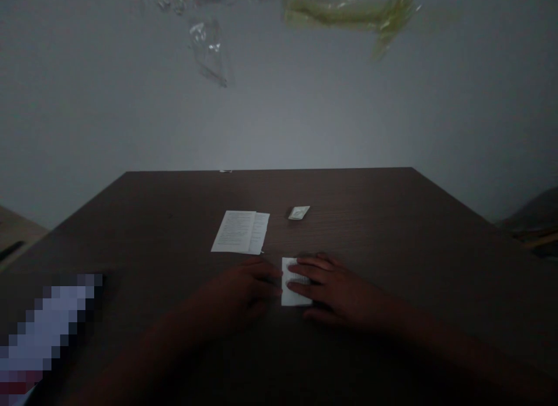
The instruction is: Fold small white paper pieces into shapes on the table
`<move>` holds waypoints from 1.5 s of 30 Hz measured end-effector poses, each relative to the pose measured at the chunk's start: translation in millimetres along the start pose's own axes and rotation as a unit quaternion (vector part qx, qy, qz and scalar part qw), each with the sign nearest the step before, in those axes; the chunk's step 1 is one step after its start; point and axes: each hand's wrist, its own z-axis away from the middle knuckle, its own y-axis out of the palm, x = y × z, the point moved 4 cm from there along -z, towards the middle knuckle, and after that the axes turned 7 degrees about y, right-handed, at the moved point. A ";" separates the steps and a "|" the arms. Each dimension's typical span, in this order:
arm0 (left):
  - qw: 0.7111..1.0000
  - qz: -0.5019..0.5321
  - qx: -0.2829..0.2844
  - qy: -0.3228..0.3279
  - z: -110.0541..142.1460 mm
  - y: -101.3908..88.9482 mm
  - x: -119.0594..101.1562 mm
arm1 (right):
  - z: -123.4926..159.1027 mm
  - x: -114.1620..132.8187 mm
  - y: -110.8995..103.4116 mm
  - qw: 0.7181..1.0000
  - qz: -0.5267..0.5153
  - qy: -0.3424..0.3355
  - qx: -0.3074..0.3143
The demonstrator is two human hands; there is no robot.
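Observation:
A small white sheet of paper (288, 298), with faint print on it, lies on the table close to me. My right hand (325, 284) rests over its right side with the fingers spread. At its left edge is my left hand (257, 287), fingers stretched out and their tips at the paper's border. Beyond my left hand lie printed paper sheets (235, 231), one partly over another. Farther back, a small folded pale paper piece (299, 213) sits slightly raised off the tabletop. The light is dim.
The dark wooden table (370, 220) reaches back to a grey wall (279, 115). A blurred-out screen-like object (52, 324) lies at the left front. Yellowish tape (340, 13) and clear plastic (209, 48) are on the wall. A small white scrap (225, 171) is at the far edge.

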 end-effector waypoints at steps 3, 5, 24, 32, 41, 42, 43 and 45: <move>1.000 -0.001 0.007 -0.011 0.0 1.0 0.7 | 0.2 -0.8 0.7 1.000 -0.003 0.001 -0.005; 1.000 0.001 0.006 -0.011 0.2 0.5 0.5 | 0.4 -1.0 1.0 1.000 -0.008 0.000 -0.012; 1.000 -0.011 0.014 -0.019 -0.4 -0.2 -0.9 | 0.2 -1.2 0.5 1.000 -0.018 -0.006 -0.015; 1.000 -0.012 0.006 -0.012 -0.7 5.1 1.3 | -0.3 0.5 -1.8 1.000 -0.014 -0.004 -0.006; 1.000 -0.028 -0.013 -0.006 -2.8 8.1 -0.9 | -1.4 -3.0 0.0 1.000 -0.019 0.000 -0.019; 0.999 -0.029 -0.016 -0.004 -2.8 8.3 -0.8 | -1.4 -3.2 -0.2 0.999 -0.024 0.000 -0.024; 0.999 -0.029 -0.018 -0.004 -2.8 8.4 -0.6 | -1.3 -3.2 -0.3 0.999 -0.029 -0.001 -0.027; 0.999 -0.027 -0.019 -0.006 -2.6 8.5 -0.3 | -1.1 -3.2 0.1 0.999 -0.032 -0.001 -0.027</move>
